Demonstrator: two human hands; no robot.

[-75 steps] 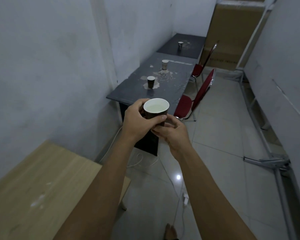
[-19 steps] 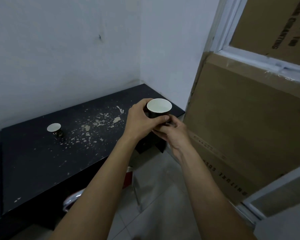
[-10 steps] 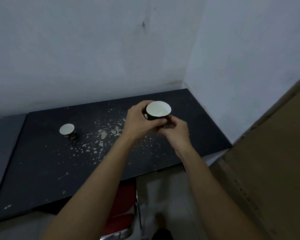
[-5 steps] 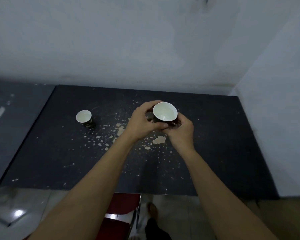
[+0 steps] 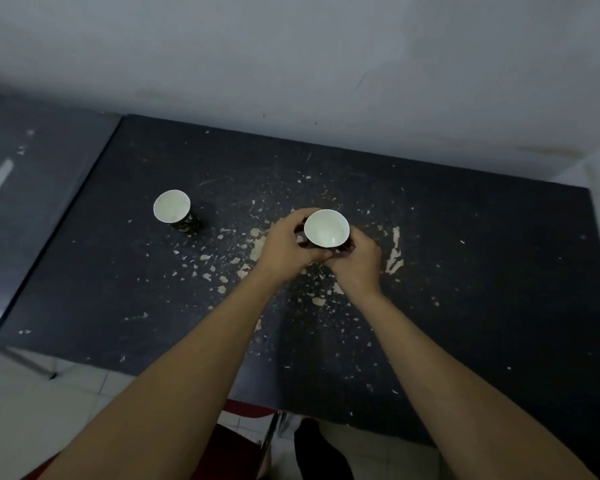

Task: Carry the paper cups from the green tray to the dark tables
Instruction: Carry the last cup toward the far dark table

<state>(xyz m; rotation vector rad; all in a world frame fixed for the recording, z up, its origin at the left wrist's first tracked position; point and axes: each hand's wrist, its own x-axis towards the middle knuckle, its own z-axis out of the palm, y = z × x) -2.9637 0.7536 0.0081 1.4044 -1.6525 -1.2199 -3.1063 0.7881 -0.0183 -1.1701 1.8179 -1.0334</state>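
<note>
A dark bench [image 5: 465, 271] set against a pale wall [image 5: 291, 57] fills most of the head view, its top scattered with light flakes and chips [image 5: 257, 247] where the coating has peeled. Above the middle of this bench a paper cup [image 5: 326, 227] is held upright, its white inside turned toward the camera and its dark outer wall almost wholly hidden by fingers; whether its base touches the bench cannot be told. The cup is gripped from its left side by the left hand [image 5: 284, 247], whose fingers are curled round the far wall while the thumb lies across the near side below the rim. From the right it is clasped by the right hand [image 5: 357, 261], the fingers wrapped low round the wall and meeting the left thumb under the cup. Both bare forearms are stretched forward from the bottom of the view. Well to the left, a second paper cup [image 5: 175, 211] stands upright on the same bench, apart from the hands, with a dark printed wall. A greyer bench top [image 5: 32, 174] adjoins at the left edge. Below the near edge, a red chair seat [image 5: 239, 441] with a metal frame and pale floor tiles [image 5: 32, 393] are seen.
</note>
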